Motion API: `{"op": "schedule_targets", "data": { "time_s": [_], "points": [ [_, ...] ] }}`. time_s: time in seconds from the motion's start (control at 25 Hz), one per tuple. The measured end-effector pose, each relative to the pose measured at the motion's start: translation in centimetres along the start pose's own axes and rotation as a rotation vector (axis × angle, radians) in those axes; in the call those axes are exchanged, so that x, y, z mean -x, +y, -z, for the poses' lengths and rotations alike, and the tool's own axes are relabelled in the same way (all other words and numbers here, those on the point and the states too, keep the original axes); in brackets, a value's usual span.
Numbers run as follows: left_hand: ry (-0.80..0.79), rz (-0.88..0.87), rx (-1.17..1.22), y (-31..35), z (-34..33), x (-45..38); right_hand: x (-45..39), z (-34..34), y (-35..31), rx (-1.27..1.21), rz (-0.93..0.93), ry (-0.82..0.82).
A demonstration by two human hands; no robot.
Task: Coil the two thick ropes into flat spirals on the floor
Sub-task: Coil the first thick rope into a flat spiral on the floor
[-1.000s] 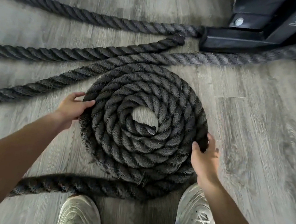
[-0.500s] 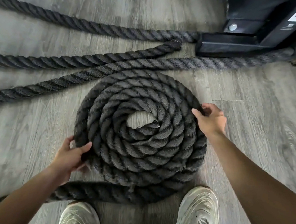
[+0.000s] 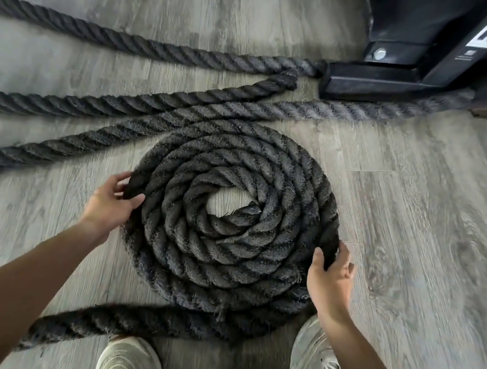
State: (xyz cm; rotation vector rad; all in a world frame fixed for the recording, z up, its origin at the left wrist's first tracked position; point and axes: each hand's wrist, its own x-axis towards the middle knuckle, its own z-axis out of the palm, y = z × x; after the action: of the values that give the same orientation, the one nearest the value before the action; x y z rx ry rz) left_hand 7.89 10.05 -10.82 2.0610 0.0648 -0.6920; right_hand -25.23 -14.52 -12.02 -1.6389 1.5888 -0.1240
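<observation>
A thick dark rope lies wound into a flat spiral coil (image 3: pixel 232 222) on the grey wood floor, with a small gap at its centre. My left hand (image 3: pixel 109 204) grips the coil's outer turn on its left side. My right hand (image 3: pixel 330 276) grips the outer turn at the lower right. The loose tail (image 3: pixel 121 324) of this rope runs from under the coil toward the lower left. A second rope (image 3: pixel 155 103) lies straight behind the coil, its cut end near the black frame.
A black metal equipment base (image 3: pixel 411 66) stands at the back right, with rope strands (image 3: pixel 189 52) running to it. More rope stretches (image 3: pixel 61 146) cross the floor on the left. My two pale shoes (image 3: pixel 130 361) stand just below the coil.
My left hand has moved up from the coil's lower left to its left side. My right hand has dropped from the upper right edge to the lower right. The coil has turned.
</observation>
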Motion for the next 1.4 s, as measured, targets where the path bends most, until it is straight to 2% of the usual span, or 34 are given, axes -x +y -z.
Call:
{"op": "schedule_targets", "data": {
  "time_s": [0.16,0.36,0.48,0.6,0.76,0.92,1.04,1.2,1.4],
  "points": [
    [-0.003,0.024,-0.002,0.1,-0.2,0.3,-2.2,0.5,-1.8,0.055,0.063,-0.037],
    [-0.009,0.105,0.113,-4.2,-1.4,7.7,-9.4,2.3,-6.2,0.014,0.200,0.012],
    [-0.010,0.182,0.132,-6.1,-2.1,10.3,-12.1,1.8,-8.8,0.104,0.226,0.012],
    [0.033,0.187,0.088,-5.2,-1.2,8.5,-10.9,0.3,-8.5,0.107,0.190,0.059],
    [0.026,0.065,0.091,-1.9,-0.1,2.6,-4.5,-0.9,-4.3,0.055,0.134,0.166],
    [-0.060,-0.072,-0.050,1.2,-0.7,-1.9,1.2,-1.4,-0.5,-0.016,-0.028,0.085],
    [-0.055,-0.073,-0.069,1.4,-1.0,-2.2,0.7,-1.1,-0.6,0.067,0.054,0.012],
    [-0.021,-0.022,-0.005,-0.3,-1.3,1.5,-4.5,0.1,-3.6,0.161,0.178,0.040],
    [-0.021,0.082,0.046,-4.2,-3.0,8.5,-11.5,2.1,-8.9,0.223,0.301,-0.115]
  ]
}}
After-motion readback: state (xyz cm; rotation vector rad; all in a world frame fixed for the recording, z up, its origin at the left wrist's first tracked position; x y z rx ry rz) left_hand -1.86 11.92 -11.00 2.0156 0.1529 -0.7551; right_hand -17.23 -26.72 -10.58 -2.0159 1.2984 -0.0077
